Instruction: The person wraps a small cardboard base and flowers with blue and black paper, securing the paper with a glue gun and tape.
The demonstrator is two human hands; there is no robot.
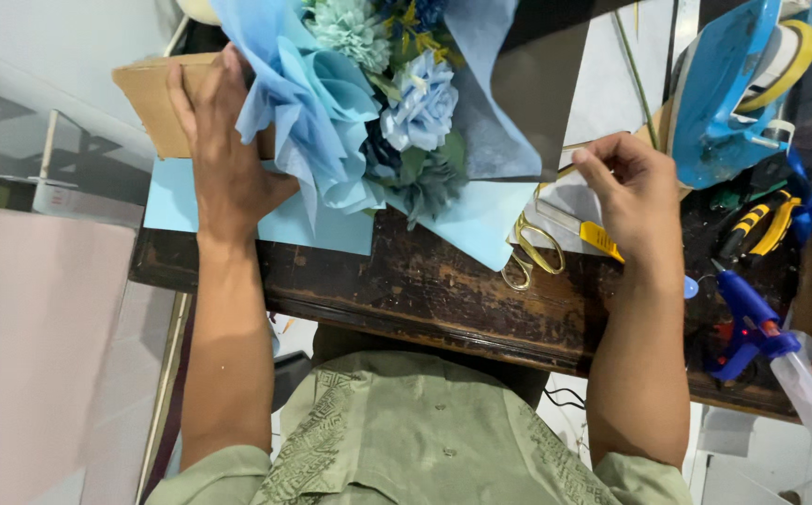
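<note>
Pinching the dark grey wrapping sheet (532, 103) at its lower corner, the right hand (635, 192) works above gold scissors (525, 251) near the table's (424, 290) front edge. Farther back, the left hand (223, 154) grips the blue bouquet (378, 103) against the far edge. A hard tug could crease the sheet or crush blooms.

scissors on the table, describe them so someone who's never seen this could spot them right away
Start at the dark wooden table and find the blue bouquet held by the left hand. Just below its lower right paper corner, left of the right hand, lie the scissors. Their gold looped handles set them apart from the yellow utility knife alongside.
</note>
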